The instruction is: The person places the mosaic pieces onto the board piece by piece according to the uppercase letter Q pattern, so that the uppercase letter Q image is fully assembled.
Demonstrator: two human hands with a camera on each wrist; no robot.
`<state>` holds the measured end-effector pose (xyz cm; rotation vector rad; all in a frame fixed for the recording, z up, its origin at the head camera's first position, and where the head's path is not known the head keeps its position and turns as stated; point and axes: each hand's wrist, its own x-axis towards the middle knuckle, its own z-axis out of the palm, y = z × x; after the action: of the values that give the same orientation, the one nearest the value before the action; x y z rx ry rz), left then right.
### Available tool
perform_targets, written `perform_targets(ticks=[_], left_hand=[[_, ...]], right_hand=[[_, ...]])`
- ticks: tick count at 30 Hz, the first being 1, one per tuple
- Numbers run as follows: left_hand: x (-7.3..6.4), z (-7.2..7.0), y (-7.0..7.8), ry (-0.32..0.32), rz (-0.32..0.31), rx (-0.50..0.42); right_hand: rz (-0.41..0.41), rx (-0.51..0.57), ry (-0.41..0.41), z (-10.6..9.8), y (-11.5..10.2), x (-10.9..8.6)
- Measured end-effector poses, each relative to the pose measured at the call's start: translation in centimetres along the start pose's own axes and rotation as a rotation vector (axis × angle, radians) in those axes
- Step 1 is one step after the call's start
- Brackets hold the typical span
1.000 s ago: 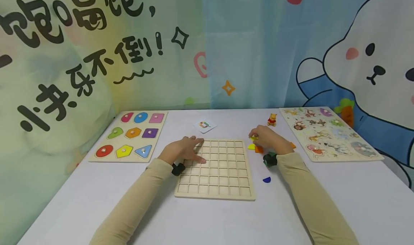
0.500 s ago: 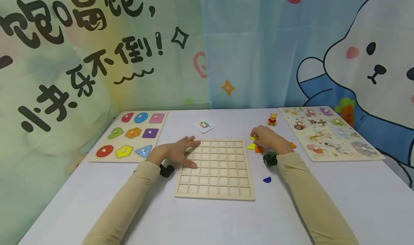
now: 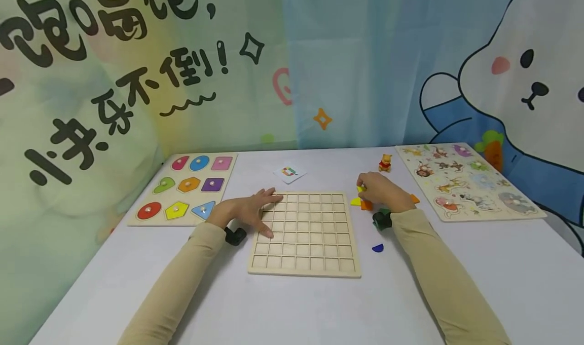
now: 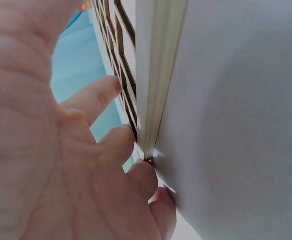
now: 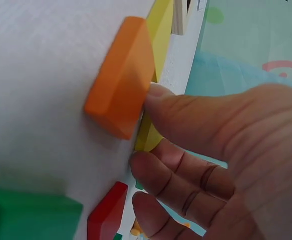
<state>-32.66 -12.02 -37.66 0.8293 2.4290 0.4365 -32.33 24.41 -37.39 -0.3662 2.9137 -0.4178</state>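
From my end this looks like the pick-up step: right hand [image 3: 382, 190], right of centre in the head view, pinches a yellow piece [image 5: 147, 136] by the orange block [image 5: 120, 82], left hand [image 3: 245, 211] spread over the mid-frame grid board [image 3: 303, 236], so next calls for a clean lift.
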Motion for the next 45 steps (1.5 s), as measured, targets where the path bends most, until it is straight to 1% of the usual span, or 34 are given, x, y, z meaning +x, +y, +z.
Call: perform_targets(ticks=[4, 9, 14, 19, 22, 26, 35, 41, 45], left_hand=[[0.0, 0.2, -0.1, 0.01, 0.013, -0.01], [0.2, 0.3, 0.3, 0.012, 0.029, -0.012], [0.3, 0.3, 0.8, 0.021, 0.03, 0.015], [0.5, 0.4, 1.3, 0.023, 0.04, 0.043], [0.5, 0.6, 1.6, 0.024, 0.051, 0.04], [0.5, 0.7, 1.6, 0.026, 0.051, 0.034], [0.6, 1.0, 1.1, 0.017, 0.052, 0.053], [0.5, 1.1, 1.2, 0.027, 0.026, 0.048], [0.6, 1.1, 1.2, 0.039, 0.016, 0.04]], right_hand=[[0.025, -0.004, -0.012, -0.1, -0.2, 0.2], [0.039, -0.013, -0.023, -0.2, -0.3, 0.2], [0.046, -0.015, -0.03, -0.3, -0.5, 0.1], [0.054, -0.003, -0.037, -0.4, -0.3, -0.2], [0.067, 0.02, -0.047, -0.5, -0.3, -0.3], [0.072, 0.035, -0.055, -0.6, -0.4, -0.3], [0.041, 0.067, -0.019, -0.4, -0.2, -0.5], [0.034, 0.089, -0.006, -0.4, 0.0, -0.6], [0.01, 0.102, 0.008, -0.5, -0.1, -0.6]])
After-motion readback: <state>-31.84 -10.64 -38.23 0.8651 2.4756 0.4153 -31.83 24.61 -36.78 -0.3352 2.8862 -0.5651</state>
